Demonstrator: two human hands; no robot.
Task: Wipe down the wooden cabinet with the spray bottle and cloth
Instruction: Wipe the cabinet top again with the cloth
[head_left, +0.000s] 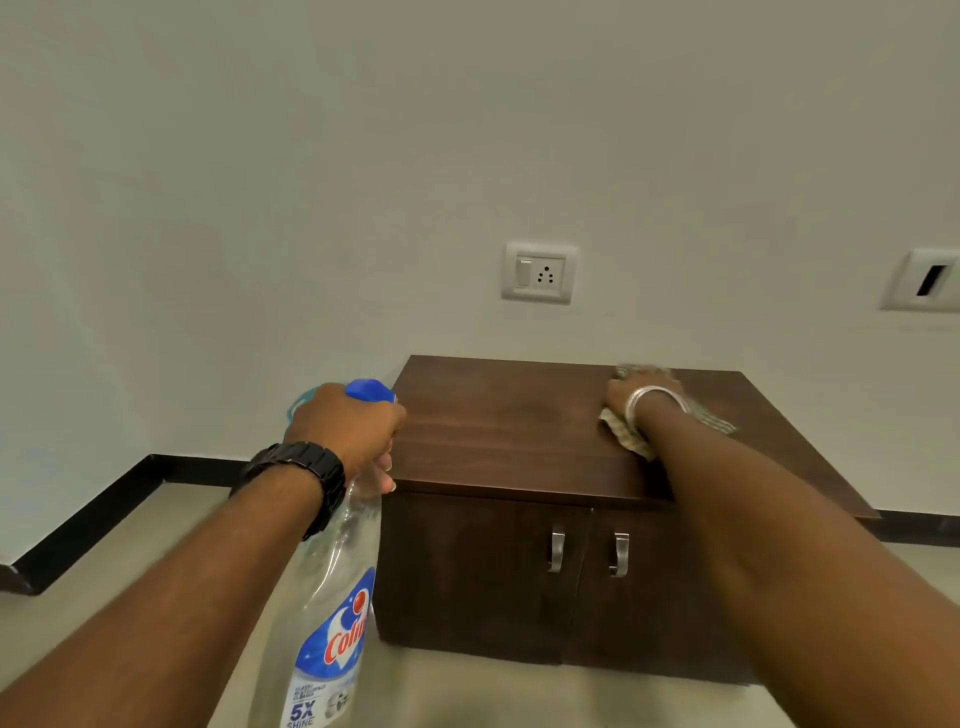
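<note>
A low dark wooden cabinet (498, 431) with two doors stands against the wall. My left hand (345, 431) grips the neck of a clear spray bottle (332, 613) with a blue trigger head, held in the air just left of the cabinet's front left corner. My right hand (641, 395) presses a pale checked cloth (631, 439) flat on the cabinet top, toward its right rear. The cloth sticks out from under the palm and wrist. A white bangle sits on the right wrist, a black watch on the left.
Two metal door handles (587, 553) sit at the cabinet's front middle. A wall socket (539, 273) is above the cabinet, a second plate (927, 280) at far right. A black skirting board (104, 509) runs along the beige floor at left.
</note>
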